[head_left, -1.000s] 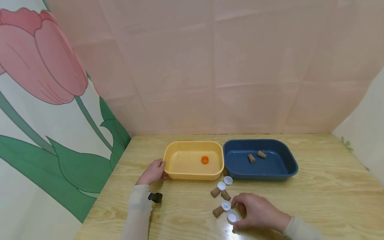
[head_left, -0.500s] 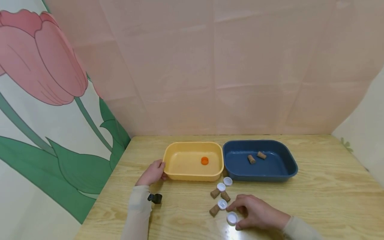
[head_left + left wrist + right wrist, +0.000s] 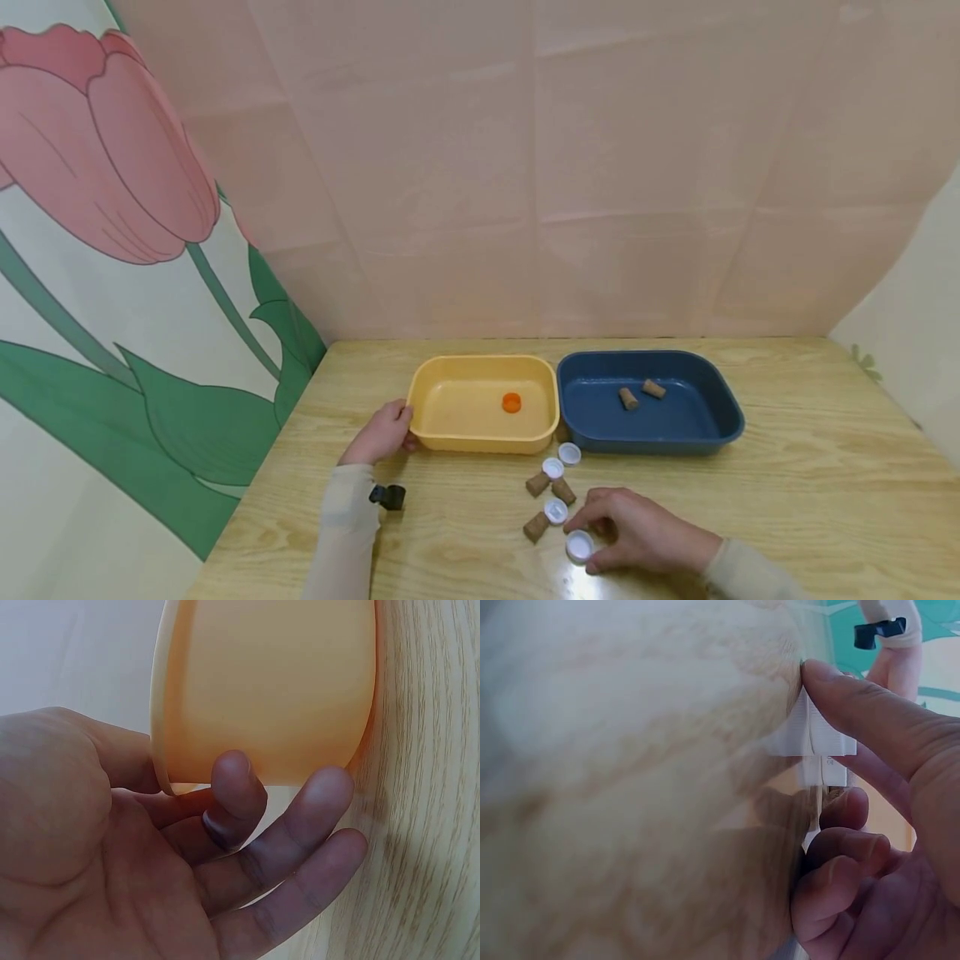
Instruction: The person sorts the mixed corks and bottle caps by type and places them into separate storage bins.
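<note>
My left hand (image 3: 381, 432) grips the left end of a yellow plastic tray (image 3: 480, 442), thumb at the rim and fingers against the outer wall. An orange cap (image 3: 512, 402) lies inside the tray. On the table, my right hand (image 3: 637, 529) has thumb and index finger at opposite edges of a white bottle cap (image 3: 580, 547), which lies flat. In the right wrist view this cap (image 3: 829, 731) stands out beside the thumb; fingertip contact is partly hidden. Close by are another white cap (image 3: 556, 511) and a cork (image 3: 536, 527).
Right of the yellow tray stands a dark blue tray (image 3: 652, 444) with two corks (image 3: 628, 399) inside. Before the trays lie more white caps (image 3: 569, 453) and corks (image 3: 563, 491). A pink cloth (image 3: 525, 167) hangs behind the wooden table (image 3: 450, 525).
A white cap and the cork beside it have shifted slightly left, away from the cap at my right hand. My right index fingertip has moved left. The left hand stays on the yellow tray.
</note>
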`<move>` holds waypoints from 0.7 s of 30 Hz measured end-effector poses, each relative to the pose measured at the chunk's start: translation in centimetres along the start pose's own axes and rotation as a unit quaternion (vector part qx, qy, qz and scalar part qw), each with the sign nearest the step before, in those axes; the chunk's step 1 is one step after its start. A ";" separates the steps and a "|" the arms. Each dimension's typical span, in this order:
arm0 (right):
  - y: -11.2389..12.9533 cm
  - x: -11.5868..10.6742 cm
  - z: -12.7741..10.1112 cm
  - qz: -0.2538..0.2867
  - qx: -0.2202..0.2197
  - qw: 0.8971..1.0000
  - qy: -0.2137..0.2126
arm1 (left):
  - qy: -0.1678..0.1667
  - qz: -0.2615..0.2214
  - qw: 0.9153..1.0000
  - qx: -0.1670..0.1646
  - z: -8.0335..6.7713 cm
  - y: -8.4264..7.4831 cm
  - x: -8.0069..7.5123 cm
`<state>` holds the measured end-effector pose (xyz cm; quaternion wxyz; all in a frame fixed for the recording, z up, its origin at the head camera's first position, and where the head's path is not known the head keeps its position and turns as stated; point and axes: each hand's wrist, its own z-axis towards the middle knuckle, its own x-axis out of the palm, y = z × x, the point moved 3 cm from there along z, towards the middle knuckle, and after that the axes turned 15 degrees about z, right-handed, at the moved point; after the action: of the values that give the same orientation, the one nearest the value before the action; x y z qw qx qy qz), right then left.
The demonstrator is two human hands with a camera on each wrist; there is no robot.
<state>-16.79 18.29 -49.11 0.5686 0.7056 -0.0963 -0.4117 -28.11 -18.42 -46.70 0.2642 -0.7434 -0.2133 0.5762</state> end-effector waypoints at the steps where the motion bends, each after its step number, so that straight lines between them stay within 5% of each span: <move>1: 0.0 0.0 0.0 0.000 0.000 1.000 0.001 | -0.001 0.000 1.000 0.002 0.0 0.0 0.0; 21: 1.2 -3.0 0.1 -0.016 -0.025 0.999 -0.039 | -0.008 0.003 1.000 0.016 0.2 0.3 0.1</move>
<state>-18.35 19.63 -46.69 0.5750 0.6759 -0.0967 -0.4507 -28.26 -18.55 -47.02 0.2724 -0.7349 -0.2041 0.5866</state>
